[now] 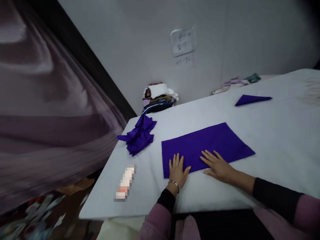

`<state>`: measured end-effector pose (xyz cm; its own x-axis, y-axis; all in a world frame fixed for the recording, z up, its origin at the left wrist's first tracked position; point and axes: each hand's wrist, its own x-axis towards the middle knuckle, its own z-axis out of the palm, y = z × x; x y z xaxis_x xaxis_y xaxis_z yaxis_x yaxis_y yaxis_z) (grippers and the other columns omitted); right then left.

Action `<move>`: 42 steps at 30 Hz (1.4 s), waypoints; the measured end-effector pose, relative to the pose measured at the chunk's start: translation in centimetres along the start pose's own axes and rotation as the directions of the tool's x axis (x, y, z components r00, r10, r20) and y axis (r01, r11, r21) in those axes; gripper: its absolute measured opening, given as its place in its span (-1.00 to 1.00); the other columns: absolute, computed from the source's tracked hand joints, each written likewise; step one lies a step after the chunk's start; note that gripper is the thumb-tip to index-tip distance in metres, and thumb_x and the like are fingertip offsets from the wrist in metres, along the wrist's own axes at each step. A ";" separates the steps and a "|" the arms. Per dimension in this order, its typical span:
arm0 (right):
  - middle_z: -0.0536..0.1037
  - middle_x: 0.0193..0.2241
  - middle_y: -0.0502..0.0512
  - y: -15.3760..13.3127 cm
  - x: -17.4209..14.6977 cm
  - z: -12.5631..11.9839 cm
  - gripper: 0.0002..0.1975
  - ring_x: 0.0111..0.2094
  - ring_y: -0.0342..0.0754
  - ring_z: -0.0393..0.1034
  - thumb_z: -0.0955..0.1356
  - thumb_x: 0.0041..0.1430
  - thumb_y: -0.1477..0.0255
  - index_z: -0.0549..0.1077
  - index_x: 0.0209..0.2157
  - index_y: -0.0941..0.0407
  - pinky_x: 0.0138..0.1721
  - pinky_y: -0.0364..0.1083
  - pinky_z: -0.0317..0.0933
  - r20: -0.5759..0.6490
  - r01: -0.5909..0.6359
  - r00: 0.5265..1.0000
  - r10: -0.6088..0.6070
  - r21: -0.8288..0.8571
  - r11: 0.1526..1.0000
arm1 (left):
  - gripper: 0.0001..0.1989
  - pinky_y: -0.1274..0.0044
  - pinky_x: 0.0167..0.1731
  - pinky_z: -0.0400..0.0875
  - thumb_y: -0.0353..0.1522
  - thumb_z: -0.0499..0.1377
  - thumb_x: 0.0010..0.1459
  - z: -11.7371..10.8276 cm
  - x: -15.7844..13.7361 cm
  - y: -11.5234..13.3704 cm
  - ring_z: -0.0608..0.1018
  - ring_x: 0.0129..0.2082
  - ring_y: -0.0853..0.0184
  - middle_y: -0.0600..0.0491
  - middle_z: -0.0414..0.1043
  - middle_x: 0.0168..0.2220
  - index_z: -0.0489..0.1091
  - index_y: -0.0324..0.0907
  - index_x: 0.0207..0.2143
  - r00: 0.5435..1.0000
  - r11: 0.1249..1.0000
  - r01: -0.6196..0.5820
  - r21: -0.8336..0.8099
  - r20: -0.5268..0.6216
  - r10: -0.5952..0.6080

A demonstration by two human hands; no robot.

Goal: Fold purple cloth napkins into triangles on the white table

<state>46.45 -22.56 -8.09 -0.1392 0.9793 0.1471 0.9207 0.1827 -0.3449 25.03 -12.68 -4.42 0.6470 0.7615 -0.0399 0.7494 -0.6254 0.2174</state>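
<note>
A purple cloth (200,143) lies flat on the white table, its right end slanting to a point. On its near left part rests my left hand (178,171), palm down with the fingers spread. My right hand (218,166) lies flat across the cloth's near edge, right of the middle, fingers stretched out. Left of the flat cloth is a crumpled purple cloth (140,135), apart from both hands. Farther back on the right sits a purple cloth folded to a narrow triangle (252,99).
The white table (150,200) has its left edge beside a hanging mauve curtain (57,133). Behind it stands a stack of folded fabrics (160,96); more fabrics (233,83) lie at the back right. A blurred-out oblong item (125,183) is at the near left. A paper sign (183,41) hangs on the wall.
</note>
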 end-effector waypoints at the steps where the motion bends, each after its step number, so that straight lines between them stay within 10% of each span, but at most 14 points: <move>1: 0.06 0.25 0.30 -0.5 0.1 -0.3 -0.31 0.27 0.19 -0.15 0.16 0.19 -0.01 0.14 0.23 0.11 0.19 0.30 -0.28 0.002 -0.011 1.000 0.011 0.003 1.000 | -0.45 0.16 0.24 -0.16 -0.16 -0.08 0.24 0.0 0.3 0.5 -0.07 0.31 0.16 -0.07 -0.09 0.31 0.08 -0.19 0.23 1.000 1.000 -0.010 0.018 -0.017 0.010; 11: -0.04 0.27 0.31 -3.8 2.1 -0.7 -0.18 0.29 0.14 -0.28 0.12 0.17 -0.06 -0.05 0.28 0.19 0.23 0.23 -0.42 0.083 -0.034 0.996 0.022 0.157 0.987 | -0.46 0.15 0.22 -0.13 -0.29 -0.16 0.25 1.8 2.8 2.5 -0.06 0.30 0.15 -0.05 -0.13 0.31 0.01 -0.23 0.26 0.999 0.983 -0.005 0.182 0.032 -0.001; 23: -0.11 0.29 0.16 8.4 -7.2 -5.1 -0.24 0.29 0.12 -0.28 0.04 0.20 -0.06 -0.08 0.29 0.09 0.23 0.22 -0.39 -0.059 -0.433 0.901 0.429 -0.068 0.899 | -0.45 0.18 0.23 -0.21 -0.27 -0.20 0.26 2.3 3.0 1.8 -0.10 0.31 0.20 0.00 -0.18 0.32 -0.04 -0.20 0.28 0.999 0.985 0.027 0.169 0.026 -0.032; 29: -0.10 0.29 0.16 8.9 -7.9 -4.8 -0.24 0.29 0.13 -0.27 0.03 0.20 -0.07 -0.09 0.29 0.08 0.23 0.24 -0.36 -0.085 -0.424 0.905 0.417 -0.089 0.901 | -0.42 0.18 0.23 -0.22 -0.19 -0.17 0.25 0.4 4.4 3.1 -0.14 0.32 0.22 0.00 -0.24 0.33 -0.06 -0.18 0.28 0.974 0.990 0.135 0.050 0.177 -0.142; 35: -0.10 0.29 0.15 8.8 -7.8 -4.8 -0.24 0.29 0.15 -0.27 0.03 0.19 -0.08 -0.09 0.29 0.08 0.22 0.25 -0.35 -0.083 -0.434 0.900 0.427 -0.088 0.897 | -0.40 0.14 0.22 -0.26 -0.10 -0.19 0.25 0.8 5.2 5.7 -0.15 0.32 0.17 -0.01 -0.23 0.33 -0.03 -0.15 0.27 0.995 0.992 0.061 0.109 0.074 -0.069; 42: -0.09 0.29 0.15 8.9 -7.8 -4.8 -0.24 0.29 0.14 -0.27 0.03 0.19 -0.07 -0.08 0.29 0.07 0.23 0.23 -0.35 -0.085 -0.434 0.900 0.427 -0.095 0.896 | -0.46 0.11 0.19 -0.10 -0.21 -0.19 0.26 0.7 2.1 -2.8 -0.10 0.31 0.14 -0.04 -0.22 0.33 -0.03 -0.14 0.27 0.956 0.915 0.280 0.290 0.001 -0.293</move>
<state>57.51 -28.99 -7.92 0.2988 0.9522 0.0635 0.9200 -0.2697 -0.2845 24.40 -9.45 -5.74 0.3990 0.9112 -0.1027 0.9078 -0.4083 -0.0954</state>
